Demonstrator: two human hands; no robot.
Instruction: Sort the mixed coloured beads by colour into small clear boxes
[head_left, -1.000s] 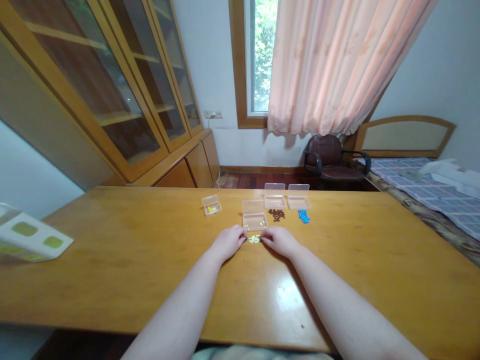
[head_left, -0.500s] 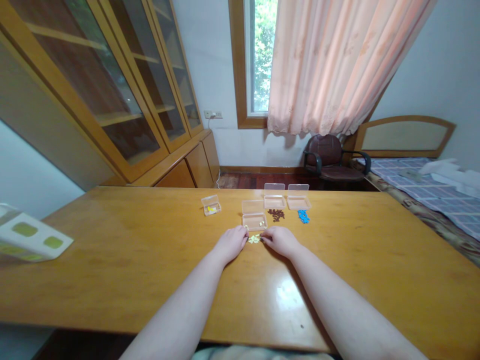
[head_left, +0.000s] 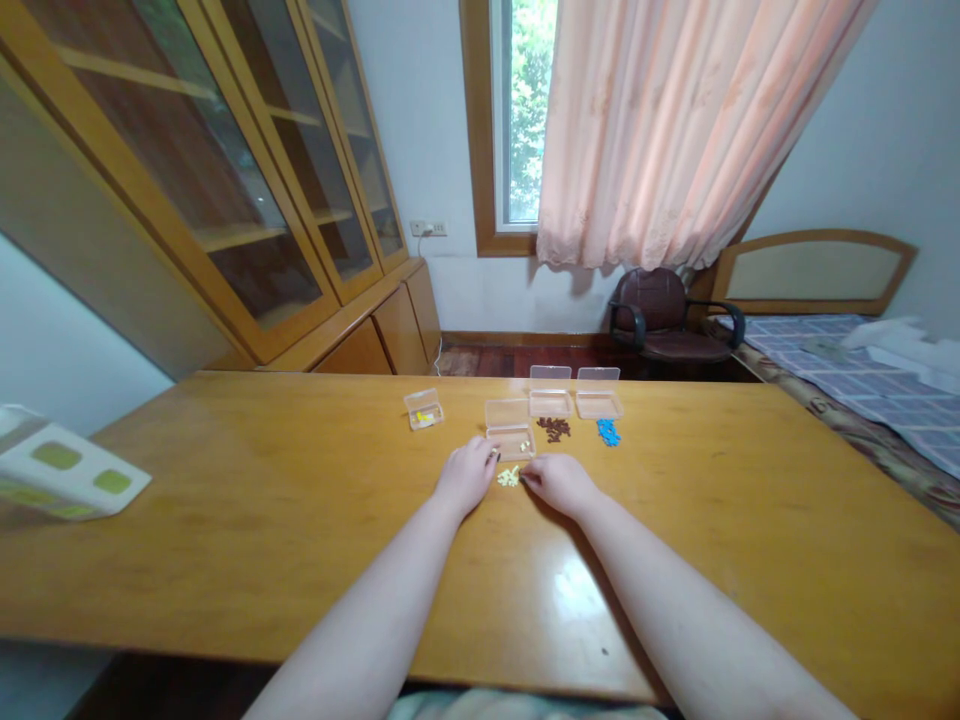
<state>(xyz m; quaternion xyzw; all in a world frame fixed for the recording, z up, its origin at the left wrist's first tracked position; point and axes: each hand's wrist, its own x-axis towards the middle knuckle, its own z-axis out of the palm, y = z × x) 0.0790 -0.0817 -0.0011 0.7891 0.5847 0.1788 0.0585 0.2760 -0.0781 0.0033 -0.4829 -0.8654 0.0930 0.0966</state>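
A small pile of pale yellow pieces [head_left: 509, 477] lies on the wooden table [head_left: 225, 500], just in front of an open clear plastic box [head_left: 509, 436] that holds a few of the same pieces. My left hand [head_left: 466, 474] has its fingers curled, its tips up at the box's left front corner; whether they pinch a piece is too small to see. My right hand [head_left: 561, 481] rests on the table right of the pile, fingertips pinched together at the pile's edge.
Two more open clear boxes [head_left: 550, 397] [head_left: 598, 399] stand behind, with a brown pile [head_left: 554, 429] and a blue pile [head_left: 607, 432] before them. A shut box with yellow pieces [head_left: 424, 410] sits left. A white and green carton [head_left: 64, 474] lies at the table's left edge.
My left hand has lifted from the pile's left side up to the front corner of the open box. My right hand stays at the pile's right edge.
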